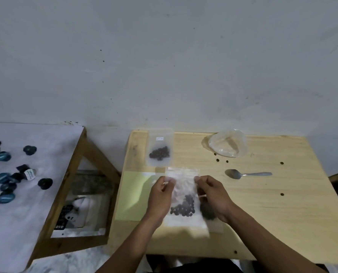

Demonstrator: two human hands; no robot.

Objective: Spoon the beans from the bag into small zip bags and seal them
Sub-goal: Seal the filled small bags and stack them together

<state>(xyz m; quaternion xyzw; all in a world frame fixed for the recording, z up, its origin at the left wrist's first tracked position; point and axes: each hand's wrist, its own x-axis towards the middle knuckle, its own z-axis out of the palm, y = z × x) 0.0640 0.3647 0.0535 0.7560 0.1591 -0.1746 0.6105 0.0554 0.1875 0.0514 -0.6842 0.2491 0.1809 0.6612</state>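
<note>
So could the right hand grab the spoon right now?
Probably not yet. The right hand is pinching the top of the zip bag along with the left hand. The spoon lies in the open just beyond it, with nothing between, so it would need to let go first.

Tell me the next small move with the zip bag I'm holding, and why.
Probably press the top strip shut from one corner across. Both hands, left hand and right hand, pinch the top corners of the small zip bag, the beans sit at its bottom, and the spoon lies set down on the table.
</note>
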